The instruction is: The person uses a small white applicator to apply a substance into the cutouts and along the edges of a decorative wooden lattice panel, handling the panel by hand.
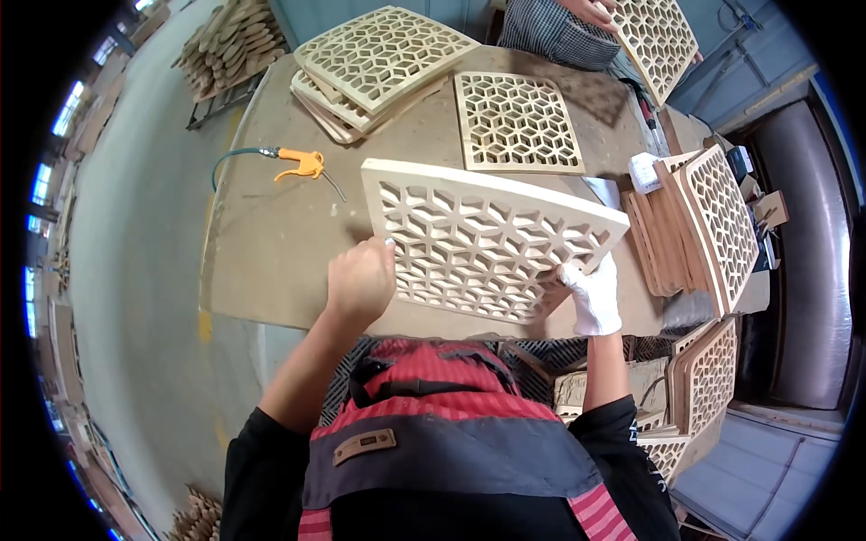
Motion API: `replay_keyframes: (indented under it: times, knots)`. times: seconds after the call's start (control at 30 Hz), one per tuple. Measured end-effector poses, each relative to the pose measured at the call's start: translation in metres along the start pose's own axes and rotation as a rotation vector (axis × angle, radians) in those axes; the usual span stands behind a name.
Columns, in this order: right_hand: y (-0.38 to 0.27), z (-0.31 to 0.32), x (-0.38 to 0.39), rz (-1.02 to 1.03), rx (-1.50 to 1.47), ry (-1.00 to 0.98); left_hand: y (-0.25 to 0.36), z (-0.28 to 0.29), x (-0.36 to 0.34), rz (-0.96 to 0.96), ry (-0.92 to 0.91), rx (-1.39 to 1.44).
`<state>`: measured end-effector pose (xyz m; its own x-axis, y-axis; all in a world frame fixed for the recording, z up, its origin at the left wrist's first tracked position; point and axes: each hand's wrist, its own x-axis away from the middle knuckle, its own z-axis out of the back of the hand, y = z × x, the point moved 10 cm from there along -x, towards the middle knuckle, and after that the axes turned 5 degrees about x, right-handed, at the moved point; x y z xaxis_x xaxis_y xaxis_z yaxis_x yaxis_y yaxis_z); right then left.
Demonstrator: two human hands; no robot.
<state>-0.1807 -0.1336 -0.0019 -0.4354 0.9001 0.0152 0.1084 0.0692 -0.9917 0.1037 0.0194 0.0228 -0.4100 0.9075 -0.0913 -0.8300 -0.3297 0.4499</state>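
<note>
A pale wooden lattice panel (pixel 476 242) with star-and-diamond cut-outs is held tilted up over the near part of the worktable (pixel 271 261). My left hand (pixel 361 281), bare, is closed on its left edge with the thumb against the lattice. On the right edge my right hand (pixel 594 296), in a white glove, grips the same panel; some of its fingers are hidden behind the wood. Beyond it, another lattice panel (pixel 520 122) lies flat on the table. To the left rests an orange air blow gun (pixel 302 164) with a hose.
Stacked lattice panels (pixel 383 54) stand at the table's far left, more panels (pixel 722 212) at the right, others (pixel 708 379) below right. Across the table a co-worker's hand (pixel 591 11) holds a panel (pixel 657 41). Wooden pieces (pixel 230 45) are piled beyond the left edge.
</note>
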Motion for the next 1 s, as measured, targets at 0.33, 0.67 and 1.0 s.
replay_keyframes:
  times: [0.33, 0.67, 1.0]
  knots:
    - [0.016, -0.007, -0.004, -0.049, 0.043, 0.046, -0.007, 0.014, -0.009, -0.003, 0.146, -0.082]
    - [0.015, -0.004, -0.034, 0.044, 0.051, 0.030, -0.014, 0.004, -0.007, 0.069, 0.068, -0.078]
    - [0.027, 0.002, -0.055, -0.006, 0.109, 0.041, -0.038, -0.025, 0.024, 0.108, -0.008, -0.056]
